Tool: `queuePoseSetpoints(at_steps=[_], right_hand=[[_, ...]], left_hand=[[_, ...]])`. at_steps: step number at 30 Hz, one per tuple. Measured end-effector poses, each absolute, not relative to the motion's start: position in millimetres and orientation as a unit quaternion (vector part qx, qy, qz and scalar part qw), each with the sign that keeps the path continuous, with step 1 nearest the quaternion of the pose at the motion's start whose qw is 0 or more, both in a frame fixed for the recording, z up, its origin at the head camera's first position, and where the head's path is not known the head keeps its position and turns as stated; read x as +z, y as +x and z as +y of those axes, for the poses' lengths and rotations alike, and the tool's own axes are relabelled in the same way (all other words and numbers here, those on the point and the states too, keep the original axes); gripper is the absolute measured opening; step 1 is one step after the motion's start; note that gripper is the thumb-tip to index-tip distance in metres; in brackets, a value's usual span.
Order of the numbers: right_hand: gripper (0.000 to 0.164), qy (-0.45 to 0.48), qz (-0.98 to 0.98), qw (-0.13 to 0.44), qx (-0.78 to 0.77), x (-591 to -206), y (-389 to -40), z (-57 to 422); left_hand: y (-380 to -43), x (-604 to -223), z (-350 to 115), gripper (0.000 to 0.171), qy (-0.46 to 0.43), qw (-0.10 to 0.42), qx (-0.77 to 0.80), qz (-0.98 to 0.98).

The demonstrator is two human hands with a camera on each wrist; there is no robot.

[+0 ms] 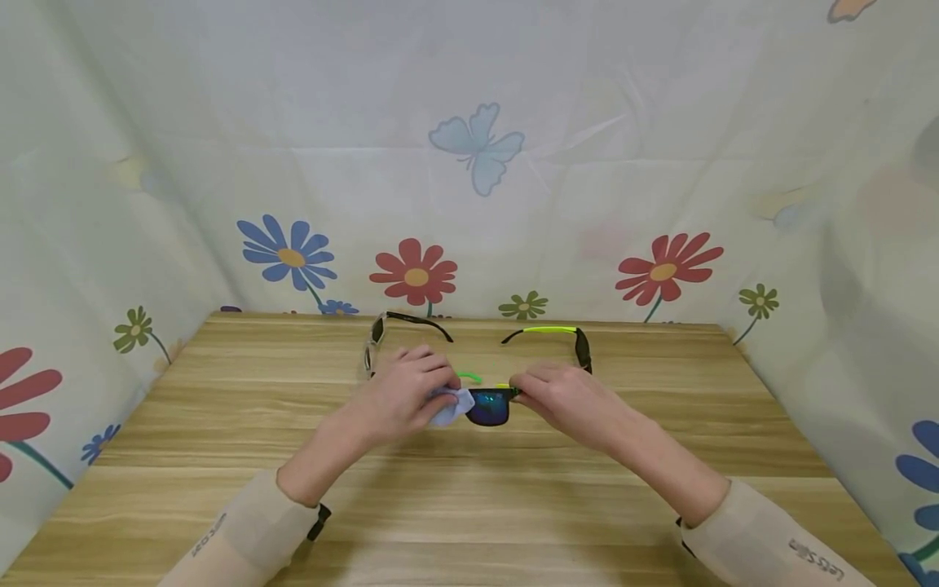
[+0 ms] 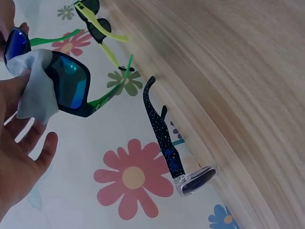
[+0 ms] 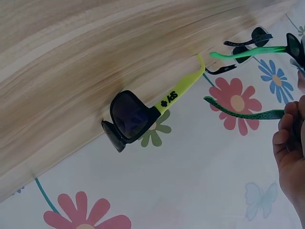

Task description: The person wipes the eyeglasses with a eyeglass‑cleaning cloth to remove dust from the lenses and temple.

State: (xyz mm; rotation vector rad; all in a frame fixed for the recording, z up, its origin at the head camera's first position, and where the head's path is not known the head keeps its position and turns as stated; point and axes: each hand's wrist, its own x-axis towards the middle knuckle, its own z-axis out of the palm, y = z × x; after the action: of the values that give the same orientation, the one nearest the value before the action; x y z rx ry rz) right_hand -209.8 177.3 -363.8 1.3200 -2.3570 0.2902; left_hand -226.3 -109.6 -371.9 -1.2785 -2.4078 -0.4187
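Cloth (image 2: pixel 39 93) — creased, on sunglasses (image 2: pixel 71 82) — glossy, squarish-lensed

Three pairs of sunglasses (image 1: pixel 489 408) (image 1: pixel 583 350) (image 1: pixel 377 330), one cloth (image 1: pixel 449 409)
Two hands (image 1: pixel 407 387) (image 1: pixel 572 399), one table (image 1: pixel 477 505) (and six lenses (image 2: pixel 71 82), two to each pair).

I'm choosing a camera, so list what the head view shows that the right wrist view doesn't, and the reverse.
Head only: both beige sleeves, the blue mirrored lens of the green-armed sunglasses, and, plainly, the left hand pinching a pale cloth.

Right wrist only: dark lettering on a yellow arm.

Both: the right hand gripping those sunglasses, the yellow-armed pair, dark-armed pair, wooden table and flowered backdrop.
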Motion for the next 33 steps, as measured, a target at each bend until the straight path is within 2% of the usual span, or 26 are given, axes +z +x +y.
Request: queuePoseSetpoints(at_steps=[11,16,20,23,28,33], right_hand=[[0.024,0.465,-0.857,0.189,0.117,-367,-212,181],[0.025,0.465,-0.857,0.182,0.128,-366,-212,180],[0.033,0.445,-0.865,0.172,0.153,-365,-210,179],[0.037,0.404,-0.88,0.152,0.2,-363,-209,178],[0.033,0.323,-0.894,0.107,0.292,-361,-209,174],[0.04,0.249,-0.9,0.035,0.356,-361,-210,172]], left_hand=[[-221,-372,-106,0.011,-0.468,0.169,-0.109,-0.86],[-219,-375,-104,0.011,-0.481,0.211,-0.065,-0.849],[-219,-377,-102,0.012,-0.481,0.247,-0.042,-0.84],[-219,-379,-102,0.013,-0.474,0.256,-0.032,-0.842],[-218,-379,-101,0.013,-0.467,0.268,-0.013,-0.843],[-216,-379,-99,0.016,-0.468,0.28,0.018,-0.838]])
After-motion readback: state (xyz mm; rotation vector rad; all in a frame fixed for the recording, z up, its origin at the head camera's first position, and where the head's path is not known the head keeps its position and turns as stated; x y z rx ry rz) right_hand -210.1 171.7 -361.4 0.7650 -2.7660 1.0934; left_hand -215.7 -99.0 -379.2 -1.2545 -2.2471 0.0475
